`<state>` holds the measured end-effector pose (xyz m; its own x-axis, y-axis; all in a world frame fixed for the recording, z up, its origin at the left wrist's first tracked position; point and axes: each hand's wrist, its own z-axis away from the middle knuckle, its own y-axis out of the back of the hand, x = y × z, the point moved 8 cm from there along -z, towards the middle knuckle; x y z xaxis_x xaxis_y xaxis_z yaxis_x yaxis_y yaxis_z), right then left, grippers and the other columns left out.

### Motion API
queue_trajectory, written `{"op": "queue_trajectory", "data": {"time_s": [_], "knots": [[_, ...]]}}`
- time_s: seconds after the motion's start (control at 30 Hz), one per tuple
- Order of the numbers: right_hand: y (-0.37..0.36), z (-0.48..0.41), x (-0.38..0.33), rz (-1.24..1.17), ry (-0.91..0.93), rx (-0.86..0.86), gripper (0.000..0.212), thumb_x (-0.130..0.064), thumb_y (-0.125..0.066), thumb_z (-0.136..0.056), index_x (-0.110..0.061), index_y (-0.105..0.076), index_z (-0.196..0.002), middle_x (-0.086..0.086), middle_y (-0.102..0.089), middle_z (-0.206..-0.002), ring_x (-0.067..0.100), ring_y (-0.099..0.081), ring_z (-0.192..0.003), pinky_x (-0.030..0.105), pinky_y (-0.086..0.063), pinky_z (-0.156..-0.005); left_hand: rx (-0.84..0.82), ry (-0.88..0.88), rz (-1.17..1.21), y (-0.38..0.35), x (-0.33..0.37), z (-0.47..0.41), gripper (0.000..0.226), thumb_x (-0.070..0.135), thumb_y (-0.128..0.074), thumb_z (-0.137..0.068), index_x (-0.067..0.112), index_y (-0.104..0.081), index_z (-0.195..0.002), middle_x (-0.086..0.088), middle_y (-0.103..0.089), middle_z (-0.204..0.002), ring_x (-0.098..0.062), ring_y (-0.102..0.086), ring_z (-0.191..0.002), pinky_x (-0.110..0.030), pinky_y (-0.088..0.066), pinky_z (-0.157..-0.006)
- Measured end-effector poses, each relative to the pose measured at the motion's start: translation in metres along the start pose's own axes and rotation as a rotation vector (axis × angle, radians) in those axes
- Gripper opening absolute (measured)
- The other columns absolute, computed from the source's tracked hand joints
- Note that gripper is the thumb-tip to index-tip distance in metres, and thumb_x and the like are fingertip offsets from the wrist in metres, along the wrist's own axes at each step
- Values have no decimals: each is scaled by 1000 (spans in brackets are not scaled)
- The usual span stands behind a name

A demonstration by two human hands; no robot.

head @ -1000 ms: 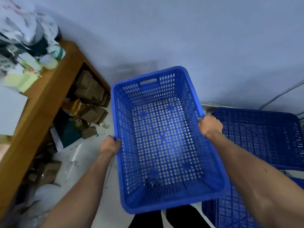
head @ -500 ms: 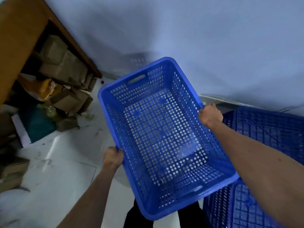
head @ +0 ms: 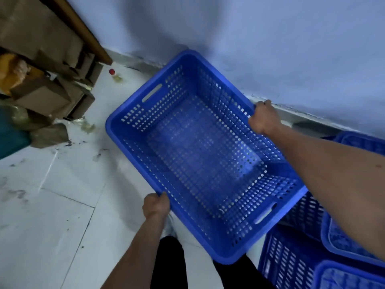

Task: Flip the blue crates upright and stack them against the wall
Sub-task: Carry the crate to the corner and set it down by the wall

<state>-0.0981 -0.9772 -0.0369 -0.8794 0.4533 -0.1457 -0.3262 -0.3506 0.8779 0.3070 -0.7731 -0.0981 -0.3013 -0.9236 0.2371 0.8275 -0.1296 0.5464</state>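
Pale floor tiles (head: 62, 205), scuffed with dark marks, meet a bluish wall (head: 270, 49) ahead of me. I hold a blue crate (head: 198, 147) between my hands, over the tiles and near the foot of the wall. Its open top faces me and it is turned at an angle to the wall. My left hand (head: 155, 206) is curled round the near long rim. My right hand (head: 263, 117) grips the far long rim, on the wall side. More blue crates (head: 291, 263) sit low at my right, under my right forearm, and the held crate's near corner overlaps them. Off to the left, cardboard boxes (head: 41, 94) are piled beneath a wooden table edge (head: 83, 32). A small red-capped bottle (head: 112, 71) lies on the floor beside them.
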Motion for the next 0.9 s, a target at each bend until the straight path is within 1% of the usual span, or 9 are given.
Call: {"op": "queue_trajectory", "data": {"time_s": [0.23, 0.37, 0.47, 0.5, 0.57, 0.67, 0.77, 0.83, 0.9], "knots": [[-21, -32, 6, 84, 49, -118, 48, -18, -54, -89, 3, -44, -131, 23, -39, -131, 46, -52, -113, 47, -44, -94, -91, 90, 183, -53, -27, -6, 25, 27, -61, -84, 4, -69, -90, -14, -72, -90, -31, -71, -81, -47, -60, -83], [-21, -34, 10, 73, 58, -171, 53, -22, -55, -88, 2, -41, -134, 23, -39, -132, 45, -50, -116, 46, -43, -94, -143, 47, 116, -56, -24, -14, 37, 34, -58, -71, 6, -68, -92, -13, -73, -89, -29, -72, -81, -46, -60, -83], [-18, -13, 6, 96, 91, -122, 61, -27, -56, -88, 0, -36, -140, 23, -38, -138, 41, -42, -126, 46, -40, -100, -200, 17, -75, -48, -6, -13, 25, 30, -68, -79, 7, -65, -89, -16, -73, -94, -30, -74, -79, -44, -61, -80], [-18, -2, 2, 104, 119, -90, 63, -26, -56, -89, 0, -34, -142, 23, -37, -141, 41, -41, -127, 47, -40, -101, -209, -22, -199, -43, 3, -13, 27, 34, -70, -81, 9, -65, -88, -14, -74, -93, -30, -74, -78, -41, -61, -80], [-24, 28, -10, 78, 185, -73, 64, -24, -55, -90, -1, -30, -144, 20, -34, -146, 39, -40, -129, 48, -41, -102, -197, -165, -578, -29, 24, -9, 46, 55, -67, -78, 11, -66, -91, -9, -74, -93, -28, -73, -84, -36, -59, -82], [-43, 79, -24, 32, 255, -105, 64, -28, -54, -93, -4, -29, -147, 15, -36, -147, 34, -42, -129, 46, -41, -105, -79, -565, -1157, -22, 73, 11, 44, 59, -60, -86, 16, -62, -96, -7, -69, -104, -27, -66, -102, -33, -51, -83], [-84, 130, -33, 45, 313, -223, 58, -36, -50, -95, -8, -36, -144, 12, -44, -140, 30, -44, -128, 42, -38, -107, -63, -919, -1291, -30, 108, 28, 34, 51, -59, -91, 18, -59, -98, -6, -66, -109, -25, -62, -104, -35, -49, -82], [-120, 163, -37, 68, 363, -344, 56, -43, -46, -95, -10, -42, -140, 11, -50, -134, 30, -46, -126, 39, -40, -105, -107, -1001, -1324, -34, 118, 28, 35, 48, -61, -90, 18, -63, -108, -5, -62, -114, -23, -56, -111, -33, -46, -88], [-151, 192, -41, 83, 401, -460, 59, -51, -44, -94, -15, -43, -141, 10, -52, -134, 30, -47, -126, 40, -41, -103, -181, -996, -1387, -36, 120, 19, 43, 51, -64, -87, 21, -66, -118, -3, -62, -122, -22, -54, -117, -32, -43, -96]]}}
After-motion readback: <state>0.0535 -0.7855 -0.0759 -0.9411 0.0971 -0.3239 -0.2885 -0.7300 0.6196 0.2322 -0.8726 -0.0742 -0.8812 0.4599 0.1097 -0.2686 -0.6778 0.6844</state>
